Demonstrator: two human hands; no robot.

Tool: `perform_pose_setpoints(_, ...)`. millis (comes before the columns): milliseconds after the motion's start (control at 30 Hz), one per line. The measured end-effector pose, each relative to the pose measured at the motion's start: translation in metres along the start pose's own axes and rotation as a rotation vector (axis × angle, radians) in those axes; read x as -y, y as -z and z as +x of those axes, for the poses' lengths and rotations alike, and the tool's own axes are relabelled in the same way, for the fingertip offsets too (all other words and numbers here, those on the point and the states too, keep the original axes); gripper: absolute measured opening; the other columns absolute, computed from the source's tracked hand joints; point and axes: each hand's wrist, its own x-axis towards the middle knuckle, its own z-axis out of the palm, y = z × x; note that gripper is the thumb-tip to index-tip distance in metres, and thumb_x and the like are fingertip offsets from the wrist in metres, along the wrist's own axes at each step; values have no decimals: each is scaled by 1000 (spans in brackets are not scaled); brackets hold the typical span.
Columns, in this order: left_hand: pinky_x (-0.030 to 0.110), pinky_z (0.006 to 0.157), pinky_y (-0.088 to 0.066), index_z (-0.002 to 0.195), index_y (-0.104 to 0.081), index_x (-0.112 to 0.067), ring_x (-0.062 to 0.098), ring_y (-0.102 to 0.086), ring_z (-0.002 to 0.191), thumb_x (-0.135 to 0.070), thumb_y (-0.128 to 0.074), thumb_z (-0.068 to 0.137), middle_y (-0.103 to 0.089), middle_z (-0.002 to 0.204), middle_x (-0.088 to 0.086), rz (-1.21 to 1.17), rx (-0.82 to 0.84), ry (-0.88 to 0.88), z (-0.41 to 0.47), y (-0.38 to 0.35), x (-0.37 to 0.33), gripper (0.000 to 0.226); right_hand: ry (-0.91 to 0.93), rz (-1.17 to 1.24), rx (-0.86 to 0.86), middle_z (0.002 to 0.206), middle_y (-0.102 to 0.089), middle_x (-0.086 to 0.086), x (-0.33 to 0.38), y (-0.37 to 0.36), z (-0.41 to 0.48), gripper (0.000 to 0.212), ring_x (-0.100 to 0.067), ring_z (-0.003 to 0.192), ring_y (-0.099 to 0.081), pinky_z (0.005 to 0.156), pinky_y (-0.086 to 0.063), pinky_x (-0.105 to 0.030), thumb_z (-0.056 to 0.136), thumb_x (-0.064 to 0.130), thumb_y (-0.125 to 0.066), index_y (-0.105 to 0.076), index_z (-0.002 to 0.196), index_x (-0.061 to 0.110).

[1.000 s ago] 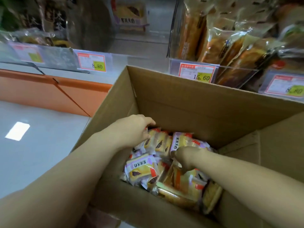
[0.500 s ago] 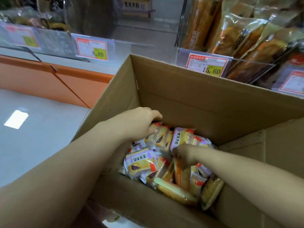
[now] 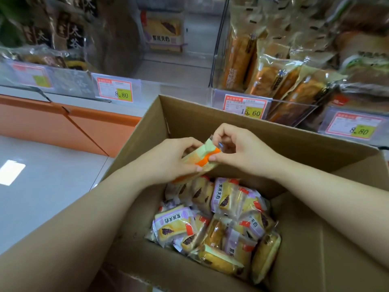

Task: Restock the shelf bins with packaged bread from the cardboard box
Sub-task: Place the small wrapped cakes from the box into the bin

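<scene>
Above box [image 3: 273,144]: packet [image 3: 203,158] (apparently two-handed pinch).

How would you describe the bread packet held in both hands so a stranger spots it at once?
Find the open cardboard box by the shelf bins. Over the packets heaped inside, the left hand grips one packet and the right hand pinches its upper end. Unlike the purple-labelled ones below, it shows an orange band.
</scene>
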Motion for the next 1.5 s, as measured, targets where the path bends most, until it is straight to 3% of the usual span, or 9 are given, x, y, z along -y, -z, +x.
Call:
perform_pose_setpoints(167, 28, 79, -45, 121, -57, -24, 17, -59, 101, -35, -70, 82, -65, 112, -1, 145, -55, 151, 2, 4, 12, 42, -300, -176, 231, 111, -60, 0, -58, -42, -4, 62, -21, 90, -63, 79, -51, -29, 73, 25, -79, -47, 125, 13)
perform_pose_setpoints(300, 27, 77, -45, 121, -56, -23, 18, -58, 100, -35, -68, 84, -64, 111, 0, 153, -81, 161, 3, 3, 12, 41, -455, -438, 563, 112, -64, -10, -112, -88, -22, 36, -30, 101, -60, 83, -48, -33, 82, 21, -65, -60, 114, 7)
perform_pose_setpoints(433, 36, 82, -50, 121, -55, -25, 19, -59, 99, -36, -68, 84, -64, 109, 0, 163, -86, 152, 1, -2, 10, 41, -538, -613, 714, 123, -56, -10, -138, -118, -38, 42, -27, 110, -54, 85, -46, -31, 88, 23, -55, -50, 129, 18)
perform_pose_setpoints(667, 39, 84, -51, 123, -53, -26, 18, -59, 101, -38, -67, 84, -63, 113, -1, 161, -78, 145, 0, 0, 6, 43, -466, -665, 732, 90, -62, -4, -137, -120, -27, 12, -24, 85, -55, 66, -43, -27, 90, 26, -53, -64, 87, 20)
perform_pose_setpoints(733, 38, 83, -51, 124, -53, -25, 17, -59, 101, -38, -67, 84, -63, 115, -1, 148, -101, 129, 1, 3, 5, 44, -417, -677, 684, 72, -55, -2, -124, -104, -14, 19, -22, 74, -50, 56, -38, -27, 90, 22, -55, -56, 71, 20)
perform_pose_setpoints(867, 40, 84, -53, 131, -49, -26, 17, -59, 105, -39, -65, 85, -61, 121, -2, 112, -149, 99, 6, 9, -3, 50, -298, -593, 529, 82, -63, -12, -84, -58, 2, 14, -22, 71, -50, 63, -41, -28, 84, 16, -60, -66, 90, 4)
perform_pose_setpoints(967, 39, 84, -53, 128, -50, -30, 15, -60, 101, -41, -67, 83, -64, 117, -6, 65, -215, 43, 6, 15, -12, 49, -222, -538, 417, 84, -61, 2, -47, -20, 2, 8, -11, 77, -53, 67, -40, -21, 85, 15, -62, -65, 92, 13)
perform_pose_setpoints(1267, 8, 78, -44, 117, -56, -27, -3, -57, 90, -32, -69, 84, -59, 99, -20, -203, -579, -166, 8, 63, -52, 37, -27, -543, 14, 84, -62, 10, 80, 94, -13, 4, -5, 81, -58, 77, -49, -29, 87, 26, -64, -62, 88, 23)
perform_pose_setpoints(1500, -6, 74, -35, 113, -48, -35, -27, -47, 86, -29, -64, 88, -53, 94, -31, -304, -829, -206, 21, 97, -77, 30, 47, -524, -424, 81, -60, 21, 126, 152, 2, 6, 11, 69, -54, 59, -37, -6, 87, 23, -65, -64, 91, 28)
